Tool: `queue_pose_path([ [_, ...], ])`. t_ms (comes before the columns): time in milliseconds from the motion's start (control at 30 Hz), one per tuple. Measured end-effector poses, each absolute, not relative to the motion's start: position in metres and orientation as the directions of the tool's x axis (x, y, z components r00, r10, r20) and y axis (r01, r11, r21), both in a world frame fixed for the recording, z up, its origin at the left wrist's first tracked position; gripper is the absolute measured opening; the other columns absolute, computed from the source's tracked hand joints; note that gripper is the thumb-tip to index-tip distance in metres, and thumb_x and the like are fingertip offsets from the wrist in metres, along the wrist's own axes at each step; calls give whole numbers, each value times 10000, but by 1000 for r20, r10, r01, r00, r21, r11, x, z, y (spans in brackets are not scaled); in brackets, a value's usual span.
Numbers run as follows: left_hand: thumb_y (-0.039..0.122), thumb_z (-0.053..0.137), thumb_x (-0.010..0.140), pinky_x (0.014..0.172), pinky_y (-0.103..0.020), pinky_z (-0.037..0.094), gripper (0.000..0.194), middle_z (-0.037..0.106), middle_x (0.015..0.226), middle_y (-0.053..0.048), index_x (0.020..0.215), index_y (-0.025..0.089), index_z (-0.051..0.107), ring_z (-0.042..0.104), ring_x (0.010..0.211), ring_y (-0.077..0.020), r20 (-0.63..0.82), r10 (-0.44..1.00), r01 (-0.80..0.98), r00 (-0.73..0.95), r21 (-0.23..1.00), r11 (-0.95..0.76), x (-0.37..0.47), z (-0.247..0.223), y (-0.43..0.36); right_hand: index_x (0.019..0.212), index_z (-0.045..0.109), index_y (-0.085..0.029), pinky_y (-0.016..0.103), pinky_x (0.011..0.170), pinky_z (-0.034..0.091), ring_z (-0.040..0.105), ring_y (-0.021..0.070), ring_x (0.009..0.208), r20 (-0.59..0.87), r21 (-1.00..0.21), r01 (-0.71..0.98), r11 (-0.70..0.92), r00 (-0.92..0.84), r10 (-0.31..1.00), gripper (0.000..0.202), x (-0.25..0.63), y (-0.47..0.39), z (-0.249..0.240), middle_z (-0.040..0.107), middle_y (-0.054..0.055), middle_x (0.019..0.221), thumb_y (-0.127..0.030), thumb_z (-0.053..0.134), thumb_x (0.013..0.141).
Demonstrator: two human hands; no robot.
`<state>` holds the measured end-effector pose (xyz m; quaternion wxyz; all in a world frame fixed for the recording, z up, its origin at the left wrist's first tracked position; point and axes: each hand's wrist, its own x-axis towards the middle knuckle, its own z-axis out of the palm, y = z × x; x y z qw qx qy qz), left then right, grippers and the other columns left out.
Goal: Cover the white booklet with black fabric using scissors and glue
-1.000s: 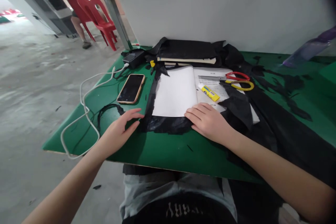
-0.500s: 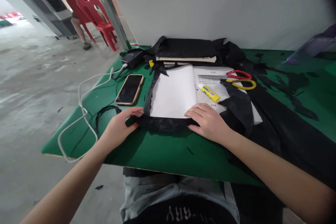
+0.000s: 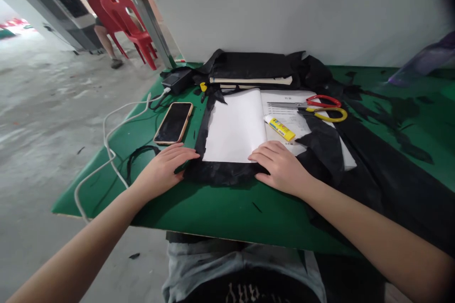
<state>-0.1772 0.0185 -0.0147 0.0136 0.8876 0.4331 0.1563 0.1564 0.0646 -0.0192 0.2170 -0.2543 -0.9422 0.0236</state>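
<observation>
Fabric [image 3: 220, 173], black and crinkled, borders the smooth white-paged open book [image 3: 232, 128] on the green table [image 3: 213, 210]. The left hand [image 3: 165, 168] touches the fabric's left corner, fingers together, pinching or not I cannot tell; the right hand [image 3: 279, 165] rests fingertips on the page, thumb apart. Beyond, the yellow glue stick [image 3: 280, 128] has shifted slightly left.

Left hand [image 3: 164, 166] and right hand [image 3: 282, 166] apparently touch black fabric [image 3: 220, 173] edging the open book [image 3: 234, 128]
</observation>
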Motion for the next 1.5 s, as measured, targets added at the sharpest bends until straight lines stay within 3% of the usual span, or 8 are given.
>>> queue_pose_path([
  [233,52,473,794,1008,-407,443,383,670,1070,-70,1129,182,603,604,1044,-207,330,688,695,647,116,-709,-182,-18,21,983,624,-142,381,909,408,540,220,986,406,-164,460,873,-775,484,222,156,66,-21,654,61,973,-216,651,775],
  [467,137,515,843,944,-348,474,321,664,1077,-64,1147,194,601,610,1024,-201,312,751,751,581,149,-643,-182,-23,20,865,647,-170,341,875,405,571,171,914,453,-226,469,854,-726,518,94,151,67,-22,683,20,883,-194,557,869],
  [667,241,553,833,914,-300,478,334,697,1022,0,1166,236,589,640,980,-181,224,903,833,368,352,-427,-173,-19,18,855,651,-175,353,866,395,566,172,891,411,-283,529,800,-687,600,156,147,66,-21,672,24,850,-264,529,898],
  [867,418,601,804,687,-280,508,375,690,937,3,1146,263,602,660,760,-180,141,984,887,111,433,-162,-168,-17,23,827,614,-168,340,867,399,554,181,932,425,-335,588,737,-603,674,135,146,67,-21,655,47,954,-272,550,882],
  [967,410,617,789,745,-294,505,400,679,877,1,1159,264,583,656,835,-196,137,988,872,70,473,-127,-166,-17,26,800,612,-180,348,873,394,561,187,939,422,-344,600,723,-589,689,143,147,69,-23,661,40,909,-275,546,884],
  [1133,360,609,787,841,-323,507,447,663,962,-20,1213,249,533,649,865,-182,159,984,810,78,566,-156,-163,-17,27,840,637,-203,361,874,379,577,177,917,441,-377,612,695,-541,716,96,147,70,-25,669,21,856,-263,568,870],
  [1333,349,633,770,822,-346,527,545,639,947,-43,1264,196,459,652,809,-171,92,996,679,-6,731,-64,-164,-19,31,800,632,-200,367,841,376,560,181,862,435,-372,645,667,-514,739,91,142,69,-23,655,15,776,-241,572,854],
  [1500,339,640,754,841,-381,524,564,644,917,-50,1260,172,455,648,789,-173,81,996,652,-31,757,-41,-161,-17,34,831,624,-199,360,810,389,536,199,870,433,-358,643,677,-528,731,93,140,69,-23,669,27,819,-238,545,861],
])
